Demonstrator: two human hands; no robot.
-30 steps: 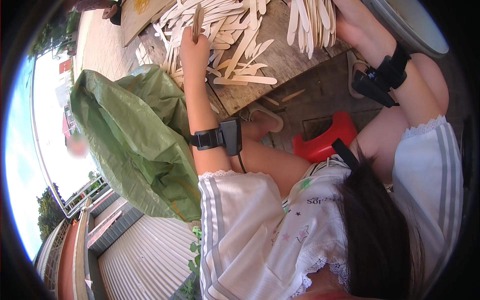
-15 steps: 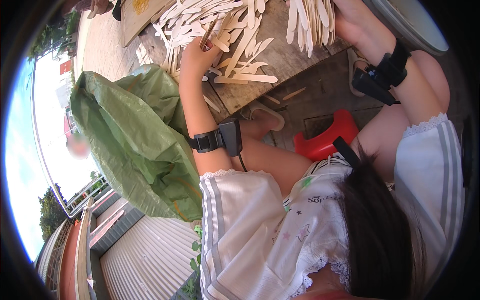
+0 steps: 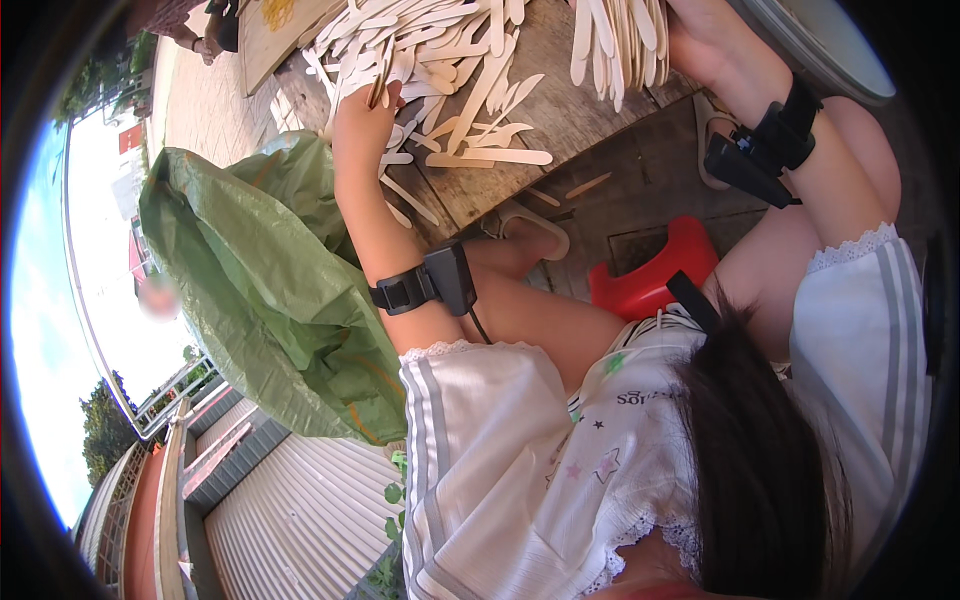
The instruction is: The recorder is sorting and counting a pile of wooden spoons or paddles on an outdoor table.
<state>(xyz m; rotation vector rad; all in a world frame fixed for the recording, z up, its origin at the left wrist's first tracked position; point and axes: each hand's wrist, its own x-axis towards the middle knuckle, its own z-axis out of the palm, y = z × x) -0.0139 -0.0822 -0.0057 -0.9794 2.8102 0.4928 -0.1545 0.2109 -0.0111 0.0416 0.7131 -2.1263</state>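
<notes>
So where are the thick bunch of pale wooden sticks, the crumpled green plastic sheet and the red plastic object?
Bunch of sticks (image 3: 622, 48): head view, its middle sticks.
Green sheet (image 3: 260, 285): head view, crumpled side.
Red object (image 3: 660, 278): head view, visible middle.

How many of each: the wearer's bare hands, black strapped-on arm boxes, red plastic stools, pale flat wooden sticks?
Wearer's bare hands: 2
Black strapped-on arm boxes: 2
Red plastic stool: 1
Pale flat wooden sticks: too overlapped to count
Total: 5, sticks aside

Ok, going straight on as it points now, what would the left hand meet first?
Probably the pile of wooden sticks on the table, though how high the left hand sits is unclear.
</notes>
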